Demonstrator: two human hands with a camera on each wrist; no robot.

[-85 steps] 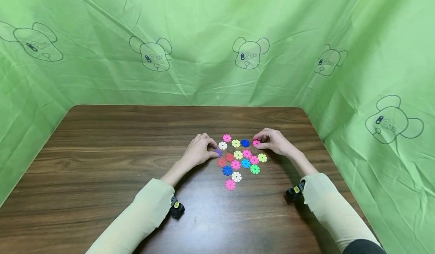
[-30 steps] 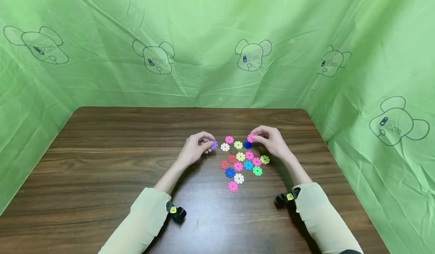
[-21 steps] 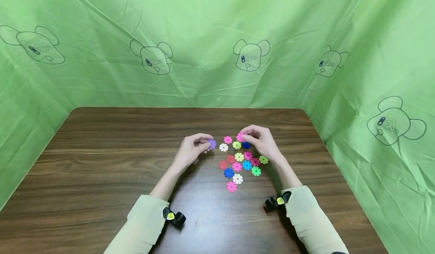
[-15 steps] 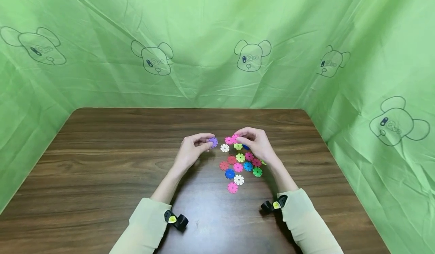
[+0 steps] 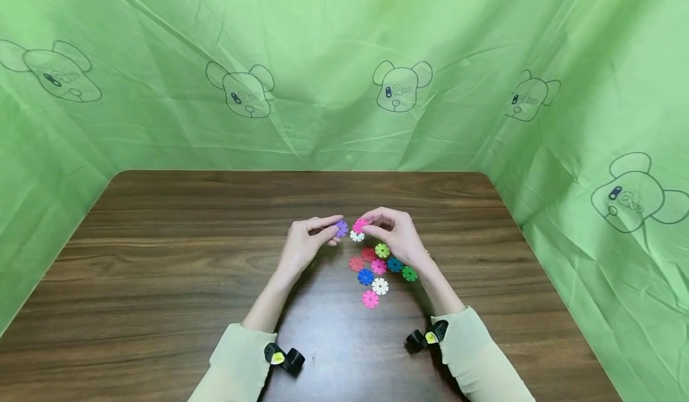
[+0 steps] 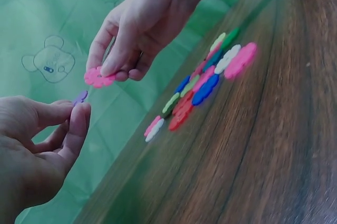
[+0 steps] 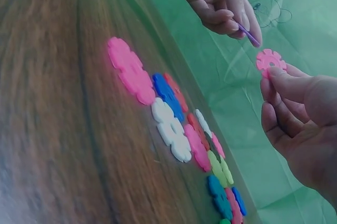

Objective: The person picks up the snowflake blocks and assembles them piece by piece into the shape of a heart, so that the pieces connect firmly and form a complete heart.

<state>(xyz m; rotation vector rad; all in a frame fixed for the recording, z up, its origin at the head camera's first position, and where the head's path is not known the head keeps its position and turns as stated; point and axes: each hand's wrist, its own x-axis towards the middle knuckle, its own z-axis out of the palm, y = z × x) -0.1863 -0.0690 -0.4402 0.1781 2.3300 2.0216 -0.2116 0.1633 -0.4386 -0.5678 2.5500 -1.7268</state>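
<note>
My left hand (image 5: pixel 304 243) pinches a purple notched plastic disc (image 5: pixel 341 228) between thumb and fingers; it shows nearly edge-on in both wrist views. Facing it, my right hand (image 5: pixel 395 231) pinches a pink notched disc (image 7: pixel 271 63) by its edge, thumb in front. Both discs are held up off the table, rims close together with a narrow gap between them. Below, several more notched discs lie flat in a cluster, among them a white disc (image 5: pixel 380 286), a blue disc (image 5: pixel 365 277), a green disc (image 5: pixel 409 273) and a pink disc (image 5: pixel 370 300). My right hand hides part of the cluster.
The brown wood-grain table (image 5: pixel 161 270) carries the cluster just right of its middle. Green cloth (image 5: pixel 323 91) printed with bear heads hangs behind and along the sides. A small black camera (image 5: pixel 285 357) sits on the left cuff, another black camera (image 5: pixel 425 337) on the right.
Both hands have raised their discs off the table. The right hand has moved left with the pink disc, over the cluster, bringing it close to the purple one in the left hand.
</note>
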